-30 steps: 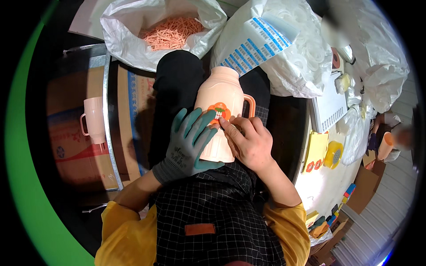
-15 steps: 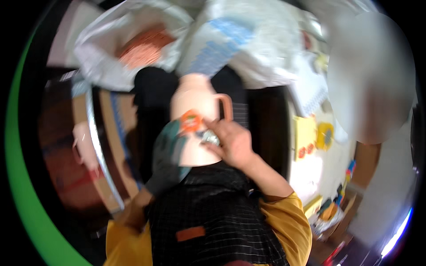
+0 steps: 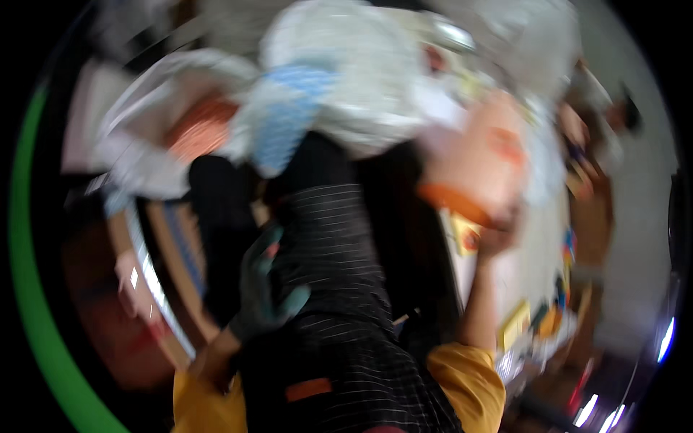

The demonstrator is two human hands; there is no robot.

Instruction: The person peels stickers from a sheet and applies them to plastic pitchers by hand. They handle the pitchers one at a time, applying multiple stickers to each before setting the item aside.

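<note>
Carried rightward since the earlier frame, the peach plastic jug (image 3: 473,162) with an orange emblem (image 3: 507,144) appears blurred in the head view, over the left edge of the white surface (image 3: 535,245), its orange end grasped by the bare right hand (image 3: 505,229). The grey-and-green gloved left hand (image 3: 268,292) is loosely spread over the black checked apron (image 3: 346,346).

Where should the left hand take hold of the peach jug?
Likely the body of the jug, from the person's left: that broad side faces the left hand, clear of the orange patch, while the right hand holds near the orange lower rim.
</note>
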